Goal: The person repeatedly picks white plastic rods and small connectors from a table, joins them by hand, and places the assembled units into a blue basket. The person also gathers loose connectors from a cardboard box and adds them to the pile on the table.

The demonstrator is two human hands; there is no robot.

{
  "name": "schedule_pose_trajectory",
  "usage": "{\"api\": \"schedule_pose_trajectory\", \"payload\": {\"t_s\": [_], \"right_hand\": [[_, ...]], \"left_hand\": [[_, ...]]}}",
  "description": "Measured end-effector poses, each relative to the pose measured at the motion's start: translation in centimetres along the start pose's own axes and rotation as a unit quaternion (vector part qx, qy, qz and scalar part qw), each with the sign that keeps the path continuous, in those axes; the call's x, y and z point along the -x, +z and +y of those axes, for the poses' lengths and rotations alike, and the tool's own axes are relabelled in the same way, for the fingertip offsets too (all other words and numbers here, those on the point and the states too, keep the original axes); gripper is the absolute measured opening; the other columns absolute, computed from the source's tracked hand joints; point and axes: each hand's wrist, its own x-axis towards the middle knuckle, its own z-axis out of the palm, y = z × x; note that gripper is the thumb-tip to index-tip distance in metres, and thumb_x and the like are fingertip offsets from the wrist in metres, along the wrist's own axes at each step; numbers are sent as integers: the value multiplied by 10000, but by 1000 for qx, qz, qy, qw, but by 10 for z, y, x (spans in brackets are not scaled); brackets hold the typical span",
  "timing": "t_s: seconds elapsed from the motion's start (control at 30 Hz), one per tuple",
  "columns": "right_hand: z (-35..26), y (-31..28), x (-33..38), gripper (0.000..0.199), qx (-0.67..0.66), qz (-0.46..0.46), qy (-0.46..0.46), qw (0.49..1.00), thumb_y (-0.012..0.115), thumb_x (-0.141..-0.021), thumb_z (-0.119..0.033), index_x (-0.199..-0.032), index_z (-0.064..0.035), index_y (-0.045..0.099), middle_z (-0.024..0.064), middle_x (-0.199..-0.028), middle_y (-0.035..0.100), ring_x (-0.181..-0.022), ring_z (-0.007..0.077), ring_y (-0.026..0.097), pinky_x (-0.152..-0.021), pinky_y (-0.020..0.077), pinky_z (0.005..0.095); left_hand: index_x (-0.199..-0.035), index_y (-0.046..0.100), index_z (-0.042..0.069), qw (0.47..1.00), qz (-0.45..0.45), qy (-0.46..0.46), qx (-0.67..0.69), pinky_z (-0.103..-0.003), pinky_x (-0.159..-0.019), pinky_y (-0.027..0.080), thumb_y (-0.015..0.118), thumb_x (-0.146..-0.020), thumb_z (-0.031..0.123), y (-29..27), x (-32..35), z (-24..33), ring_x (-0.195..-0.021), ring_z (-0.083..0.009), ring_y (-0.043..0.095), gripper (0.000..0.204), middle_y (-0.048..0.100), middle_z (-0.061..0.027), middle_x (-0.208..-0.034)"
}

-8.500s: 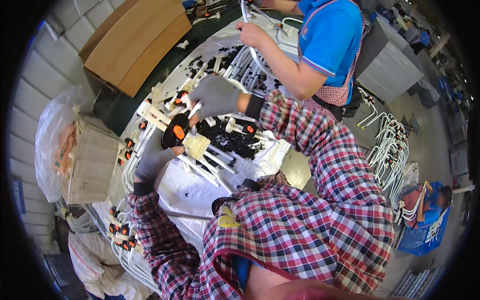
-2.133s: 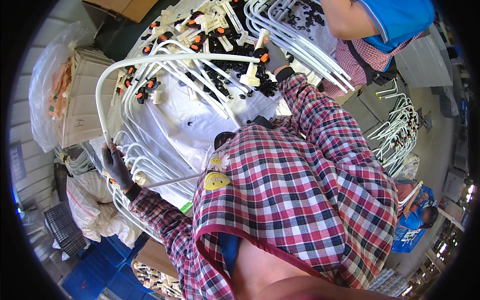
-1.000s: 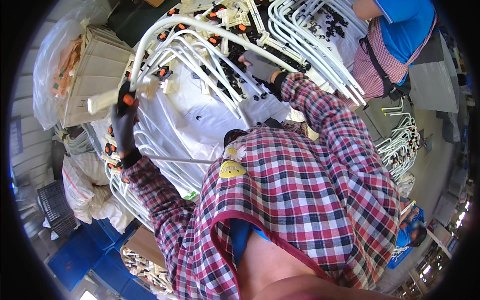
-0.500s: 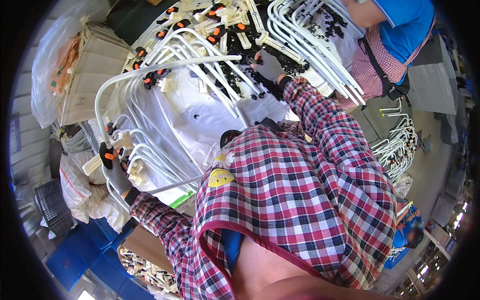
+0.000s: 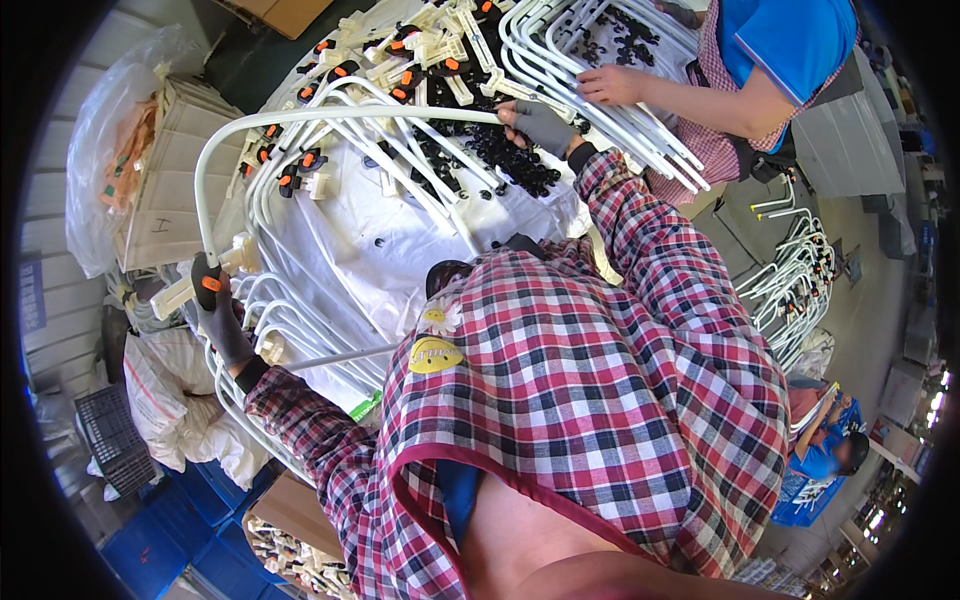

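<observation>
A long white bent tube [image 5: 330, 115] arches across the table in front of me. At its left end, my left hand [image 5: 228, 330], in a grey fingerless glove, is closed around a black clamp [image 5: 207, 284] with an orange button, and a cream plastic bracket [image 5: 175, 297] juts out beside it. My right hand [image 5: 545, 127], gloved alike, pinches the tube's far right end. Whether a small black part sits between those fingers is hidden. Just below that hand lies a heap of small black parts [image 5: 515, 165].
More bent tubes [image 5: 310, 310] lie in rows on the white-covered table [image 5: 350, 225]. Brackets and clamps [image 5: 430, 50] pile up at the back. A co-worker's hand [image 5: 610, 86] rests on tubes at the back right. A box of brackets [image 5: 290, 545] stands lower left.
My right hand has moved from the black parts to the tube's end. My left hand and the clamp have shifted up slightly. The co-worker's arm now reaches over the tubes.
</observation>
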Motion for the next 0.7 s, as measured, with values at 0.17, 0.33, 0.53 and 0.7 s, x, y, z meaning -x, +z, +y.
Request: {"api": "schedule_pose_trajectory", "payload": {"t_s": [0.17, 0.33, 0.53, 0.7], "right_hand": [[-1, 1, 12, 383, 89, -11, -25, 996, 681, -925, -142, -1223, 69, 566, 54, -783, 652, -634, 87, 625, -568, 487, 229], [-43, -1, 14, 405, 533, -24, -155, 831, 624, -907, -407, -1165, -96, 645, 148, -846, 683, -806, 317, 661, -740, 493, 397], [-80, -30, 18, 304, 412, -272, -55, 868, 636, -926, -344, -966, -50, 700, 22, -810, 721, -745, 134, 614, -677, 459, 302], [-105, 0, 42, 524, 71, -450, 14, 890, 594, -964, -434, -1124, 63, 636, 143, -956, 733, -934, 196, 681, -870, 511, 324]], "left_hand": [[-1228, 612, 66, 1000, -14, 21, 12, -189, -466, 299, 714, -901, 222, 7, 4, 2, -524, -24, 392, 377, 526, 57, -767], [-1282, 585, 91, 1000, -25, 8, 6, -187, -491, 290, 668, -927, 196, -18, 2, -10, -553, -25, 365, 379, 500, 61, -797], [-1073, 595, 95, 994, -102, -21, 42, -207, -538, 283, 627, -962, 268, -27, -10, -20, -588, -44, 362, 207, 432, 60, -744], [-1209, 548, 82, 980, -179, -12, 83, -210, -560, 311, 603, -969, 263, -13, 2, 10, -648, -41, 387, 306, 462, 58, -828]]}}
